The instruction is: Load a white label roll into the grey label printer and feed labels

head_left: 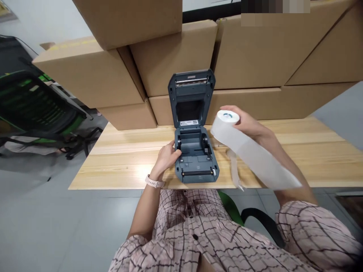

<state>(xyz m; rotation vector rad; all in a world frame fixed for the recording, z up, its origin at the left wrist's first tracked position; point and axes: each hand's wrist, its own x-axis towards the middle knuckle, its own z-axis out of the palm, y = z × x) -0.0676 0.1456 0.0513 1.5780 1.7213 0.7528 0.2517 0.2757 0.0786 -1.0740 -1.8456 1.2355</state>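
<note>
A dark grey label printer (pixel 195 158) stands on the wooden table with its lid (pixel 191 98) raised and the roll bay bare. My left hand (pixel 167 156) grips the printer's left side wall, its thumb over the rim and the other fingers hidden behind. To the right of the printer, my right hand (pixel 249 122) holds a white label roll (pixel 224 126) above the table, fingers around its far side. A long loose strip (pixel 263 160) unwinds from the roll toward my right forearm. Below it, a narrow curled strip of paper (pixel 234 170) lies near the table's front edge.
Stacked cardboard boxes (pixel 249 56) line the back of the wooden table (pixel 113 162), close behind the raised lid. One upper box (pixel 136 19) juts forward at the left. A green and black office chair (pixel 36 109) is on the floor to the left.
</note>
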